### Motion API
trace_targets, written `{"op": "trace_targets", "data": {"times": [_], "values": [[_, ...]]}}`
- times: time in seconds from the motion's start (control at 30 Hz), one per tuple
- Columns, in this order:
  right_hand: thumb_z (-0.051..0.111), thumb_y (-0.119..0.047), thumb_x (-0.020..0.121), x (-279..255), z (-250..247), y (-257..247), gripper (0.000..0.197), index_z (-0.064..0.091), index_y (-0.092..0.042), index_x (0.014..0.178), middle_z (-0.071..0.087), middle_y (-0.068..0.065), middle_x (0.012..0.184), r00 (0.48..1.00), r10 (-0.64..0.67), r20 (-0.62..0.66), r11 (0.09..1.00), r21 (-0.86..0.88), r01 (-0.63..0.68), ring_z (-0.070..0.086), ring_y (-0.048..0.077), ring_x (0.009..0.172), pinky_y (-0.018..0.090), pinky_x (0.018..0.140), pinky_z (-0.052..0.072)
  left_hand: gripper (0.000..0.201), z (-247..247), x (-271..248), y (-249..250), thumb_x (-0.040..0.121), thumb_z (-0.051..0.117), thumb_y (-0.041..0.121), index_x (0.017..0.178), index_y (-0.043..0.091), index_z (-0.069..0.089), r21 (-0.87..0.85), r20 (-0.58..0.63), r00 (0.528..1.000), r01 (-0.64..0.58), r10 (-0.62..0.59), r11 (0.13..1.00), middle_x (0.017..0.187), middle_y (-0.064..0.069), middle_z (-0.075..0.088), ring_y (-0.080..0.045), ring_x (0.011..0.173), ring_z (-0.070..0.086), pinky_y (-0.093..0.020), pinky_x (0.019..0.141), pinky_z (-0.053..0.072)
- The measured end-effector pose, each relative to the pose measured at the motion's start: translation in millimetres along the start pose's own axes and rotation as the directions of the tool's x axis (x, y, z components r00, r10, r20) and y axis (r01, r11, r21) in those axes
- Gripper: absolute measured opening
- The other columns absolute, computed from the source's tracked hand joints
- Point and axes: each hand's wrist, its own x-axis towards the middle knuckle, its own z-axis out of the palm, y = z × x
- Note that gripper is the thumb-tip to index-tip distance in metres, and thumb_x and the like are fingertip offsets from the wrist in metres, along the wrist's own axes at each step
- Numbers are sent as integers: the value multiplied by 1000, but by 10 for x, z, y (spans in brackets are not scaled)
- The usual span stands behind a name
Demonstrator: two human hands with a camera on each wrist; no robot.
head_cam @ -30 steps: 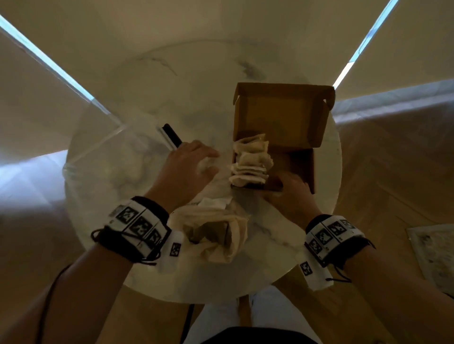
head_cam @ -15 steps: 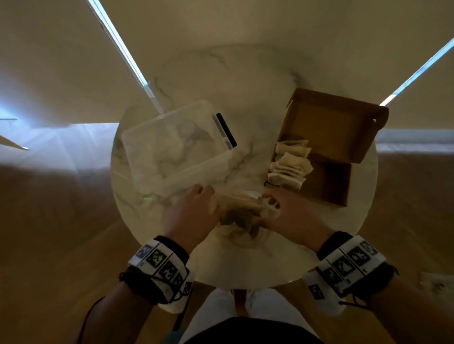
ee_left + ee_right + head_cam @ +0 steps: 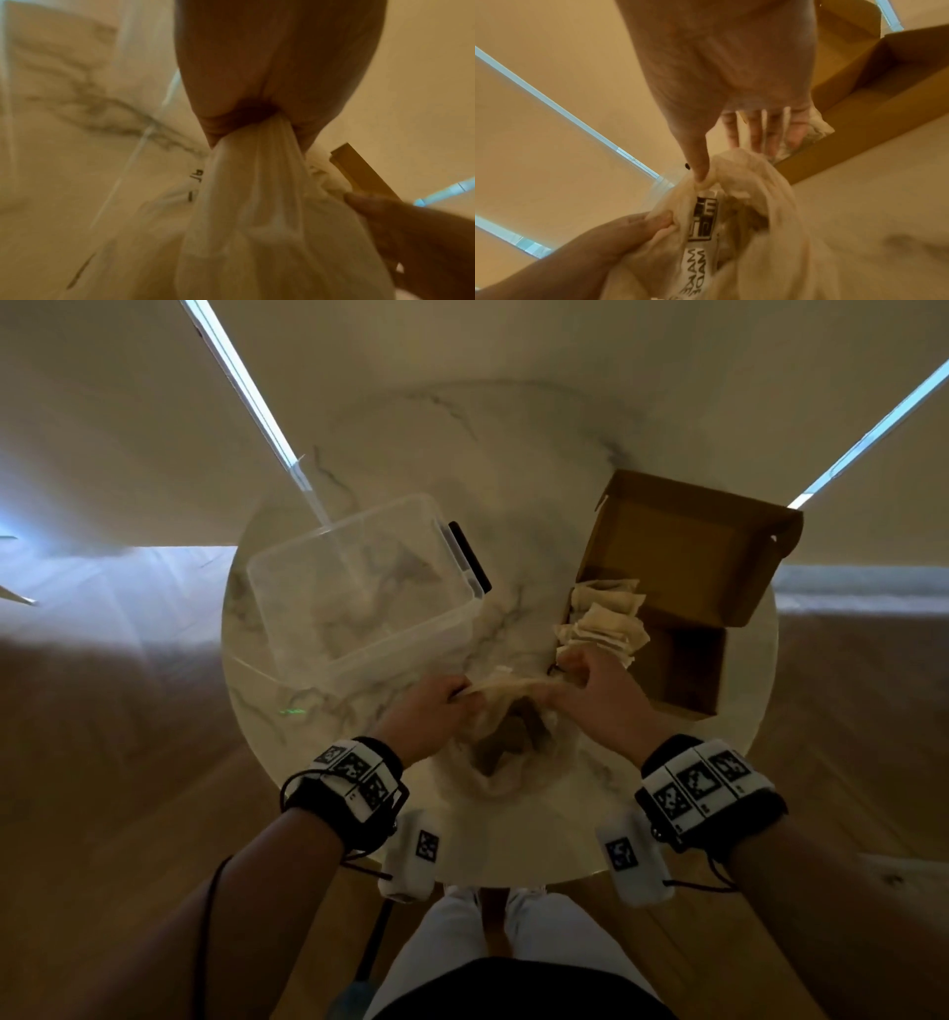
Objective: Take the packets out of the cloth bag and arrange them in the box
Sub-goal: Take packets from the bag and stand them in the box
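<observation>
A cream cloth bag lies on the marble table's near side, its mouth pulled wide between both hands. My left hand grips a bunch of the bag's left rim in its fist. My right hand pinches the right rim under the thumb. Dark contents show inside the bag, but I cannot make out single packets there. The brown cardboard box stands open at the right, lid raised. Several pale packets are stacked along its left side, just beyond my right hand.
A clear plastic bin stands at the table's left, with a black strip along its right edge. The round marble table has bare surface at the back. Wooden floor surrounds the table, whose near edge is close to my wrists.
Both hands have come back from the box to the bag. They have taken hold of its rim on either side and pulled the mouth apart.
</observation>
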Motion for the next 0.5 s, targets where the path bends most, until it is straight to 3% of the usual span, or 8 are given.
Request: {"op": "trace_targets", "data": {"times": [0.07,0.13,0.17,0.2,0.27,0.37,0.43,0.5], "values": [[79,-41,76,-77,92,88,63,52,-18,128,58,-6,118,996,73,41,997,25,-74,56,14,108,34,90,49,25,72,-31,-54,96,54,29,72,24,60,-148,-35,997,57,-63,987,67,5,62,-10,62,56,-25,60,42],[72,-37,84,-111,202,203,39,63,-15,115,67,-1,108,989,131,66,981,138,-140,63,20,102,37,83,53,25,136,-41,-96,96,54,28,73,20,61,-302,-46,992,95,-115,949,67,2,60,-13,63,55,-28,61,43],[69,-34,86,-99,241,242,29,68,-15,108,71,4,104,981,189,49,947,257,-195,65,25,101,44,85,55,25,161,-41,-114,97,54,27,75,18,63,-366,-47,990,105,-132,925,68,-1,60,-15,64,55,-31,61,43],[68,-31,87,-88,270,243,23,70,-17,105,72,7,103,966,253,47,886,391,-251,66,28,100,48,88,55,24,175,-41,-133,97,53,27,79,15,65,-412,-48,987,118,-151,903,71,-4,61,-18,66,56,-32,62,44],[64,-24,91,-55,296,248,17,70,-16,105,73,6,100,940,321,114,729,603,-322,67,25,95,41,82,56,26,185,-26,-171,97,53,32,86,14,68,-470,-73,977,143,-200,871,79,-10,66,-22,71,60,-35,65,46],[50,-22,100,-39,294,252,20,67,-14,100,71,4,86,918,260,300,537,745,-395,65,18,81,32,69,52,27,185,19,-265,94,54,42,91,20,70,-568,-85,959,177,-271,804,89,-11,71,-26,77,65,-40,68,50],[48,-23,100,-30,306,280,24,67,-10,108,74,8,99,898,238,370,454,775,-439,68,22,94,37,78,54,30,167,43,-335,94,53,44,99,19,70,-661,-88,938,197,-335,724,98,-10,73,-26,89,67,-40,76,53],[51,-29,99,-23,325,309,32,65,-9,120,70,13,118,886,269,379,452,763,-463,64,28,112,43,96,51,37,144,50,-396,91,54,50,104,19,69,-714,-89,918,212,-387,667,104,-6,72,-24,97,66,-37,78,53]]}}
